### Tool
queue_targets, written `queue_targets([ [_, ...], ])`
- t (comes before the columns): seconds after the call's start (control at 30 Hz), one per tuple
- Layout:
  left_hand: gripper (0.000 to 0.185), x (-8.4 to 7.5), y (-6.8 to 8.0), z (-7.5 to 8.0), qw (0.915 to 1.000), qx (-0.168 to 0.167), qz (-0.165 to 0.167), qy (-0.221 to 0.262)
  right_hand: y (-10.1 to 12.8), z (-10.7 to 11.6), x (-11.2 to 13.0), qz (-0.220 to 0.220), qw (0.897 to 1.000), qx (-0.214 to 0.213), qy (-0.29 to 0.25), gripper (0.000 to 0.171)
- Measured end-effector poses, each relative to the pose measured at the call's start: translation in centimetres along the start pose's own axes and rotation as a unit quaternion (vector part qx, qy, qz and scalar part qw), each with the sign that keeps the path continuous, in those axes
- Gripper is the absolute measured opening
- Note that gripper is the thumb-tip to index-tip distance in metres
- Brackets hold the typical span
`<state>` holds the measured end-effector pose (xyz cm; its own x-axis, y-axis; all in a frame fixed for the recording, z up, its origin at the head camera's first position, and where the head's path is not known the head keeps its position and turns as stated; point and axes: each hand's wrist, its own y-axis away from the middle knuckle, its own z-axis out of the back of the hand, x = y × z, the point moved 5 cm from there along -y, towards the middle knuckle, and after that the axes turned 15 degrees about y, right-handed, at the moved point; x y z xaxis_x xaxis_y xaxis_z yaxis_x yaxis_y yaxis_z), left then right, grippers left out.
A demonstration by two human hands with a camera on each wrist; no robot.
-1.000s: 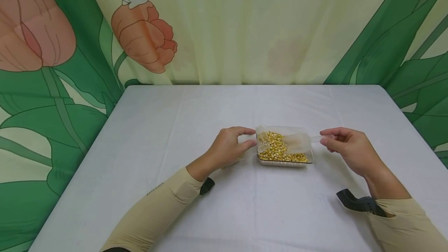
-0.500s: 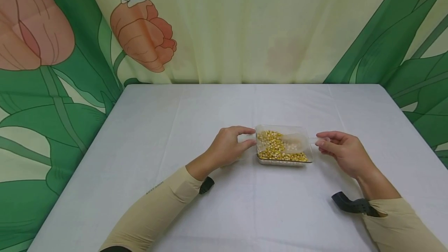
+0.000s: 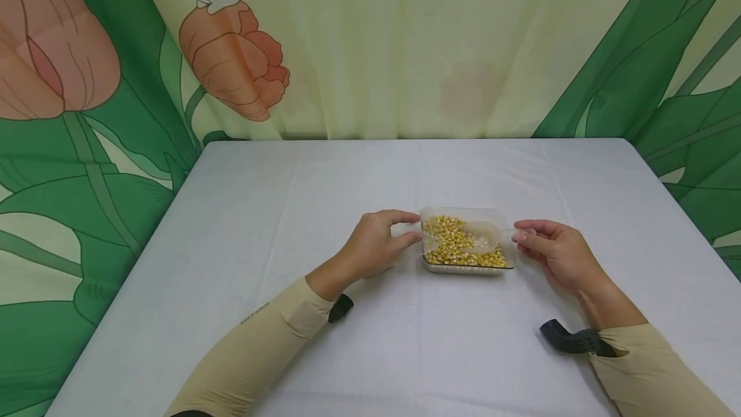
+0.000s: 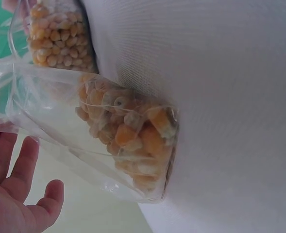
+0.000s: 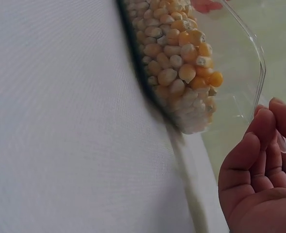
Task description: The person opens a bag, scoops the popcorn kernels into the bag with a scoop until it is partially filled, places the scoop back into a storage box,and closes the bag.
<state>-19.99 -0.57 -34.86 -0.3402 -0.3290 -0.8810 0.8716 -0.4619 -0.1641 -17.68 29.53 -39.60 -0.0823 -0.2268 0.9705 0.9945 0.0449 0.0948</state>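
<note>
A clear rectangular box of yellow corn kernels sits on the table. My right hand pinches the handle of a translucent scoop, whose bowl lies among the kernels with some in it. At the box's left end, my left hand holds the mouth of a clear plastic bag, thumb and index finger apart. More kernels fill the bag's bottom, which rests on the cloth in the left wrist view. In the right wrist view, the scoop's bowl is mostly hidden.
A white cloth covers the table. Behind it hangs a curtain printed with flowers and leaves. Dark wrist mounts stick out below both forearms.
My right hand has moved left and slightly down, pushing the scoop deeper into the kernels, and kernels now show in its bowl. The left hand and the bag have barely moved.
</note>
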Motion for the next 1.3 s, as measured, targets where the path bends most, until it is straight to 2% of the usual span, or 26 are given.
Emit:
queue_targets([
  [0.23,0.031,0.0,0.0,0.1,0.9999,-0.001,-0.010,0.000,0.1,-0.2,-0.1,0.021,0.997,0.015,-0.071,0.025],
  [0.37,0.031,0.0,0.0,0.1,1.0000,-0.001,-0.006,-0.001,0.2,-0.1,0.0,0.034,0.995,0.020,-0.092,0.028],
  [1.1,0.031,0.0,0.0,0.1,1.0000,-0.001,-0.006,-0.003,0.3,1.2,0.5,0.046,0.988,0.019,-0.143,0.032],
  [1.3,0.032,0.2,0.1,0.0,1.0000,0.004,0.004,0.002,0.4,1.3,0.7,0.042,0.988,0.019,-0.148,0.030],
])
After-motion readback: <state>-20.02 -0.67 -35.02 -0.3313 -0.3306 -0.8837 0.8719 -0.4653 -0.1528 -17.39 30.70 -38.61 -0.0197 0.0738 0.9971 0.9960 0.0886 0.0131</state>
